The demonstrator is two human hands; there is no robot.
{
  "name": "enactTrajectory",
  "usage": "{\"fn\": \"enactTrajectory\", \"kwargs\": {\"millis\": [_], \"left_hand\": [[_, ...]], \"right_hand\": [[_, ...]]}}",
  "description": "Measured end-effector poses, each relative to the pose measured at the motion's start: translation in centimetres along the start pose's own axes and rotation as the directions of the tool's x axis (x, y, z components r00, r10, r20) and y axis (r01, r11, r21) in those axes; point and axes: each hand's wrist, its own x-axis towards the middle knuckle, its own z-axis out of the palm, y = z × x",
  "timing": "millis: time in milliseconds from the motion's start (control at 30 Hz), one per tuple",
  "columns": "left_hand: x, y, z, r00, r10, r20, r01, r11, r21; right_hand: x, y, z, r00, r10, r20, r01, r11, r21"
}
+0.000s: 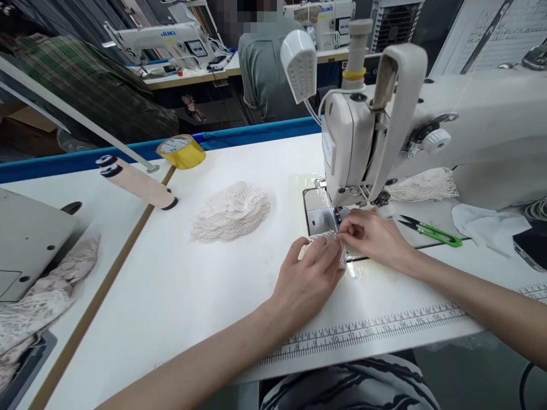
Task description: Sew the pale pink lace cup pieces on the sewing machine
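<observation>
My left hand point(308, 280) lies flat on a small cream lace piece point(325, 239) on the white table point(171, 285), pressing it down. My right hand point(372, 234) pinches the same lace piece at its right edge, just in front of the needle area point(342, 212) of the white sewing machine point(448, 131). Most of the lace is hidden under my fingers.
A stack of cream lace pieces point(231, 212) lies left of the machine. Green thread snips point(431, 230) and a white cloth point(487, 225) lie to the right. Yellow tape roll point(182, 151) and a thread tube point(139, 183) sit at the back left. A person sits beyond the table.
</observation>
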Motion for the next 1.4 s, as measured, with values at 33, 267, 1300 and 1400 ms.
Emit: {"fn": "enactTrajectory", "kwargs": {"millis": [33, 267, 1300, 1400], "left_hand": [[-0.3, 0.2, -0.1, 1.0, -0.015, 0.016, 0.015, 1.0, -0.002], [-0.1, 0.0, -0.2, 0.991, -0.08, 0.105, 0.088, 0.993, -0.074], [1.5, -1.7, 0.6, 0.978, -0.079, 0.191, 0.094, 0.993, -0.073], [1.6, -1.9, 0.9, 0.98, -0.078, 0.185, 0.095, 0.992, -0.088]], "right_hand": [[0.1, 0.1, 0.0, 1.0, 0.001, -0.004, -0.001, 1.0, 0.01], [-0.4, 0.6, -1.3, 0.985, -0.174, 0.008, 0.174, 0.978, -0.111], [-0.6, 3.3, -2.9, 0.892, -0.45, 0.036, 0.338, 0.613, -0.714], [-0.9, 2.9, -3.2, 0.869, -0.494, 0.025, 0.356, 0.588, -0.726]]}}
